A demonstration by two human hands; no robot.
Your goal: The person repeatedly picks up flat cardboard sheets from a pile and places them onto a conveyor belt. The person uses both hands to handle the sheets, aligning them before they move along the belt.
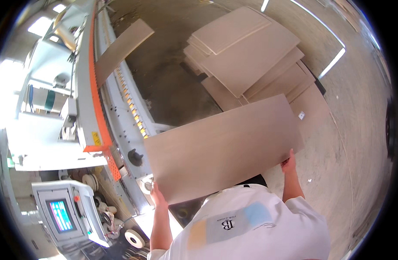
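A plain greyish-brown panel (223,149)

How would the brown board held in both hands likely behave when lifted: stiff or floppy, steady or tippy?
The brown board is probably stiff: it spans left hand to right hand without visible sag. Gripped near its closer corners, it could tip away, since most of its breadth lies beyond the hands. Its smooth-looking face may be slippery.

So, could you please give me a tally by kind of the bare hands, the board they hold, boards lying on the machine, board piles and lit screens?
Bare hands, left hand and right hand: 2
Held board: 1
Board on the machine: 1
Board pile: 1
Lit screen: 1
Total: 6
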